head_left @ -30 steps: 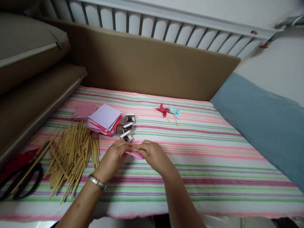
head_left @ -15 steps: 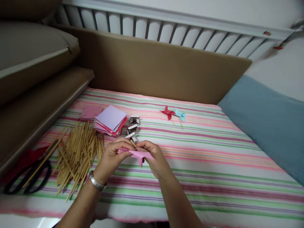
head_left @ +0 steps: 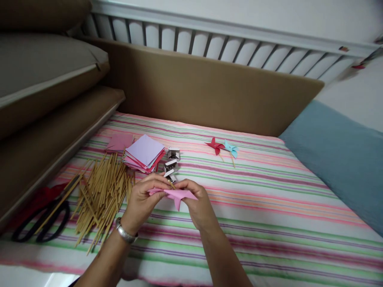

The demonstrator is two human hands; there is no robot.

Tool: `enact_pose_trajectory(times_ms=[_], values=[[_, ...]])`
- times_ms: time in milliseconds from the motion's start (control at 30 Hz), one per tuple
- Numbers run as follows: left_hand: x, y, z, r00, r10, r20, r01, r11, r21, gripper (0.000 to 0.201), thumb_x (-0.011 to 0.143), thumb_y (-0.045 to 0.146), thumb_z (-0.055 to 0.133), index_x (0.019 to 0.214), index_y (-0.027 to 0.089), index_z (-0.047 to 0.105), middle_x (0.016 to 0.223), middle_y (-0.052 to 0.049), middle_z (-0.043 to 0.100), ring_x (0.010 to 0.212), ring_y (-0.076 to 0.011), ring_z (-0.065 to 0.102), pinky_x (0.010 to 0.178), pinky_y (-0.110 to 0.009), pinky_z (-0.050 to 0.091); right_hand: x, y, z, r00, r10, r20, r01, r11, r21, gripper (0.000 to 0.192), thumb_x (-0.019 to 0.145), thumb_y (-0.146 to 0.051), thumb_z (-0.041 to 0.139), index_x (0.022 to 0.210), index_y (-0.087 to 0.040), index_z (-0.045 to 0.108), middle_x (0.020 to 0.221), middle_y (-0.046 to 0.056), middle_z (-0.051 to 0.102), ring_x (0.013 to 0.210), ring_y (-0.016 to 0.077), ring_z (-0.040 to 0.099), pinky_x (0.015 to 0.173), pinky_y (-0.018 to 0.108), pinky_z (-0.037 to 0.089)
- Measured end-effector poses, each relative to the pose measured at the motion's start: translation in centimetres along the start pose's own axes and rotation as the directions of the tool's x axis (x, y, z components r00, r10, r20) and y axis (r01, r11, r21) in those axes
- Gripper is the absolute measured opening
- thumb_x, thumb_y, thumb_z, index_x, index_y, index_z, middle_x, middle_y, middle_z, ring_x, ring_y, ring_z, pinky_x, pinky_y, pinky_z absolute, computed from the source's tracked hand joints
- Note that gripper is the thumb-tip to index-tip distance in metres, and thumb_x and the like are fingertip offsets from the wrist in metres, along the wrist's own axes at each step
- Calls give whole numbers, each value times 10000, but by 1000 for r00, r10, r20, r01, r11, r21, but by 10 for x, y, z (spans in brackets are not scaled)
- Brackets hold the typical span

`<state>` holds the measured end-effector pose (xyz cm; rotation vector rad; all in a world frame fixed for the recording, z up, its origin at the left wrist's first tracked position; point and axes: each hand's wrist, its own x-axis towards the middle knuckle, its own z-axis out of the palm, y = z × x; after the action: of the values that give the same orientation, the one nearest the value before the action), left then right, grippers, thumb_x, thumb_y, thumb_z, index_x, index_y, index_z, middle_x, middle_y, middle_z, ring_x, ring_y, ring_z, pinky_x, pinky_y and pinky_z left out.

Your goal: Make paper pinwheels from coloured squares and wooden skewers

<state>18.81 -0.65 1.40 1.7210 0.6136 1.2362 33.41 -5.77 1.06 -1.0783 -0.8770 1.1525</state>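
Mid-frame, our left hand (head_left: 144, 196) and right hand (head_left: 196, 199) pinch pink paper (head_left: 181, 194) and stick (head_left: 171, 184): likely joining, next needing steady pressure.

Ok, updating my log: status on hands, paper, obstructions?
Left hand, right hand: both on pink paper. Paper folded, stick behind. Small boxes just beyond, seemingly not in the way.

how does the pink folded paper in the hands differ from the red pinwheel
The pink paper is held between the left hand and right hand; the red pinwheel lies on the striped cloth. The pink paper is paler and partly covered; the red pinwheel is darker and in fuller view. Both are folded paper.
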Motion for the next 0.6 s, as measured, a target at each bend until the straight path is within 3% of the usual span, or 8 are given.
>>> enact_pose_trajectory(times_ms=[267, 600], values=[[1, 1, 1, 998, 57, -4, -57, 998, 0, 87, 741, 151, 660, 769, 216, 711, 786, -23, 691, 809, -160, 630, 966, -417, 431, 1, 2, -2, 995, -64, 78, 63, 998, 15, 60, 674, -184, 674, 732, -192, 664, 587, -28, 595, 487, 106, 525, 501, 236, 405], [1, 2, 1, 1000, 20, 0, -20, 999, -25, 91, 744, 144, 656, 769, 214, 708, 786, -18, 692, 807, -157, 633, 975, -414, 426, 0, 1, -2, 993, -83, 90, 82, 996, 17, 66, 688, -151, 638, 737, -194, 651, 512, -45, 555, 461, 98, 494, 493, 232, 385]])
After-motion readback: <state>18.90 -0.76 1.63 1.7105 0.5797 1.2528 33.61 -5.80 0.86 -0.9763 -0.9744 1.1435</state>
